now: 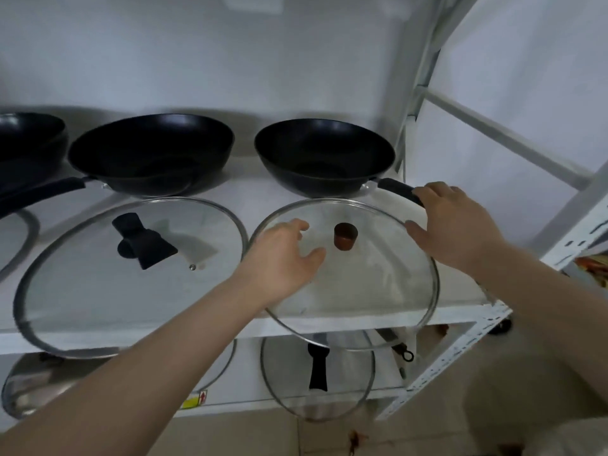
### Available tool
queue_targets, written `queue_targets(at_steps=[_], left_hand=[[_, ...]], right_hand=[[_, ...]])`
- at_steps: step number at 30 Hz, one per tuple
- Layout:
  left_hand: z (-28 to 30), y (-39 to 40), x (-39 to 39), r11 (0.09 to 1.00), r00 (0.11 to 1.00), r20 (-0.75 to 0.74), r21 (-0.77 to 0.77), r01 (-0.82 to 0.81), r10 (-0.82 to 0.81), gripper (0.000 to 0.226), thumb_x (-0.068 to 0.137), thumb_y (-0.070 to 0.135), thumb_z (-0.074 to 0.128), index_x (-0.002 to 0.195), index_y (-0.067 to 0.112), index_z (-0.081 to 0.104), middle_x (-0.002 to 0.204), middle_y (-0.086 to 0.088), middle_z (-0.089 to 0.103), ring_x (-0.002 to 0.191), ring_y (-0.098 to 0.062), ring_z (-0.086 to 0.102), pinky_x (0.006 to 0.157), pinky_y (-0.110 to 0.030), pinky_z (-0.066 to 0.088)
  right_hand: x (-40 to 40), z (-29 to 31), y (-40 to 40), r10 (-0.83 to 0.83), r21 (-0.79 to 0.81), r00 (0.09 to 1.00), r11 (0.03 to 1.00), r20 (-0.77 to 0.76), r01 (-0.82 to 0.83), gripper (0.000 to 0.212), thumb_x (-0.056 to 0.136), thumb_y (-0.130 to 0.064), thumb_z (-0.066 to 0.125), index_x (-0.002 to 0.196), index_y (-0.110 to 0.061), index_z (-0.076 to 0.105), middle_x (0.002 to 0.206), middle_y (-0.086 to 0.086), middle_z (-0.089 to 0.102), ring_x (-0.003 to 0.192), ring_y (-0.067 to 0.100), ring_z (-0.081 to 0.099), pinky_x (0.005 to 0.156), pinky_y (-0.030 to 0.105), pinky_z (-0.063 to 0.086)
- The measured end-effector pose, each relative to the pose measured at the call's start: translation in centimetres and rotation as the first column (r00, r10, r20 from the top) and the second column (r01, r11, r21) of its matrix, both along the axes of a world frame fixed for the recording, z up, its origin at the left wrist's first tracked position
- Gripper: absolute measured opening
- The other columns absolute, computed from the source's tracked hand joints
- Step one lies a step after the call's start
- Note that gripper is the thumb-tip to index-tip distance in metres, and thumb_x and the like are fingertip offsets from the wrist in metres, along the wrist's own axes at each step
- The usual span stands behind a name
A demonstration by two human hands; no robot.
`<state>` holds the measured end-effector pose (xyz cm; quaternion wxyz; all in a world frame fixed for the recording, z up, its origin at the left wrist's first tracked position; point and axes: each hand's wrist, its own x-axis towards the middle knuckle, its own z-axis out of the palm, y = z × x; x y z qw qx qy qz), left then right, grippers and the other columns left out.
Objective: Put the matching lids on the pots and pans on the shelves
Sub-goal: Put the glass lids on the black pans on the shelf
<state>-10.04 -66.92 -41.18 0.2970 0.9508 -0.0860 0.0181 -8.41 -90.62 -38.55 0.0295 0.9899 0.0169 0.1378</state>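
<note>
Head view: leftmost wok cut off.

Black woks; clear glass lid, brown knob; white shelf.

two bare forearms, left grip, right grip (no sleeves)

- Leftmost pan cut off by the left edge.
- A lid beside it, mostly out of view.
- Lower shelf lid partly hidden behind the left forearm.
</note>
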Motion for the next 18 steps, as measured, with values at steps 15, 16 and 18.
queue_targets(at_steps=[15, 16, 18], left_hand=[[-1.4, -6.3, 6.4, 0.946, 0.972, -0.041, 0.224, 0.233, -0.230, 0.040, 0.087, 0.025, 0.056, 0.126, 0.016, 0.051, 0.119, -0.010, 0.050, 0.105, -0.031, 0.057, 0.090, -0.034, 0.047], [-1.5, -6.5, 6.7, 0.946, 0.974, -0.040, 0.234, 0.225, -0.222, 0.036, 0.088, 0.023, 0.055, 0.123, 0.015, 0.054, 0.118, -0.010, 0.051, 0.104, -0.032, 0.057, 0.088, -0.032, 0.045], [-1.7, -6.8, 7.1, 0.952, 0.981, -0.042, 0.235, 0.196, -0.192, 0.032, 0.086, 0.020, 0.056, 0.117, 0.015, 0.058, 0.117, -0.010, 0.053, 0.104, -0.031, 0.057, 0.081, -0.028, 0.042]], right_hand=[[9.2, -3.1, -4.6, -0.118, 0.173, 0.976, 0.973, -0.182, 0.150, 0.047, 0.090, -0.054, 0.044, 0.089, -0.008, 0.050, 0.071, 0.007, 0.052, 0.068, 0.029, 0.052, 0.060, 0.033, 0.039], [9.5, -3.0, -4.7, -0.107, 0.194, 0.974, 0.970, -0.198, 0.146, 0.048, 0.091, -0.054, 0.042, 0.080, -0.008, 0.049, 0.071, 0.010, 0.054, 0.066, 0.028, 0.052, 0.056, 0.033, 0.037], [9.7, -2.8, -4.7, -0.092, 0.219, 0.968, 0.965, -0.232, 0.144, 0.052, 0.092, -0.055, 0.037, 0.068, -0.010, 0.045, 0.066, 0.010, 0.052, 0.059, 0.025, 0.049, 0.049, 0.030, 0.033]])
